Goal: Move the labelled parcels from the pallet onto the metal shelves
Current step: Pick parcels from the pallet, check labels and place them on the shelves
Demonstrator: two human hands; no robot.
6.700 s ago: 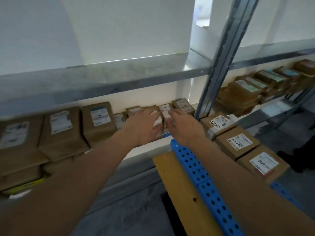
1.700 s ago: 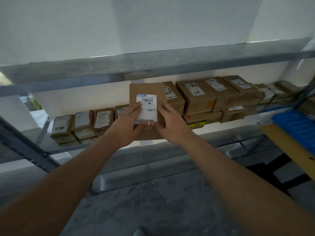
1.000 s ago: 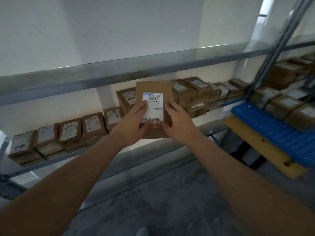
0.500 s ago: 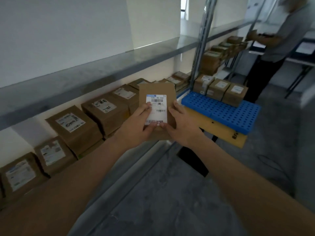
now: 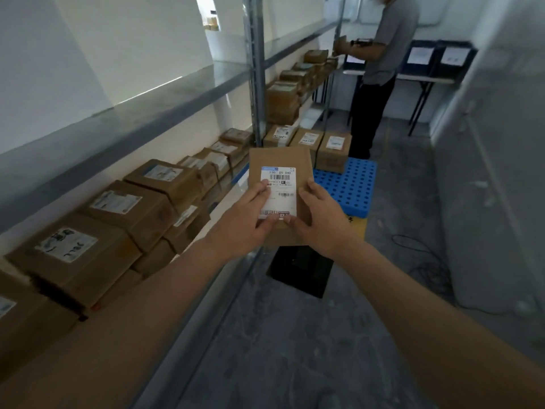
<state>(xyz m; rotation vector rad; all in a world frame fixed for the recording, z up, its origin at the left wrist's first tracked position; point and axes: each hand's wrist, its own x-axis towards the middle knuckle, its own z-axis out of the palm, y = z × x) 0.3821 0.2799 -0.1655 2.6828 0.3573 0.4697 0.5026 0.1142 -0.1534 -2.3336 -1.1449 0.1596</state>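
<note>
View has swung right since a sec ago: the metal shelves (image 5: pixel 165 93) now run off diagonally, w/ the upright post (image 5: pixel 256 69) dead ahead, and the blue pallet (image 5: pixel 348 184) sits just behind the parcel rather than off at the edge. Another person (image 5: pixel 380 63) stands at the far end by a table (not part of this job).

Lower shelf is lined w/ brown boxes (image 5: pixel 118 208), some stacked two high. Three parcels (image 5: pixel 308 141) are left on the pallet, so the task looks partway done.

The held parcel (image 5: pixel 280 184) hasn't been set down; same grip as 1.7 s ago, upright, label (image 5: pixel 278 191) facing the camera, in mid-air between shelf and pallet. Left hand (image 5: pixel 244 222) holds its left edge, fingers lying across the label; right hand (image 5: pixel 320 216) holds the right edge, thumb on the front.

Prob. meaning: label's being read and a slot sought further along; placing comes next.
</note>
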